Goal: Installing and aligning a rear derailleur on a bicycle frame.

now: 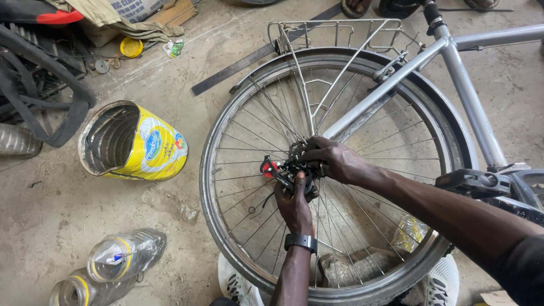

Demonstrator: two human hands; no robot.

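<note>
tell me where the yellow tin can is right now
In the head view, the yellow tin can lies on its side on the concrete floor, left of the bicycle wheel.

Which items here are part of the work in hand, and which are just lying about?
In use: rear derailleur, rear wheel, left hand, right hand.

Lying about: yellow tin can, plastic bottles, yellow lid, flat metal bar.
</note>
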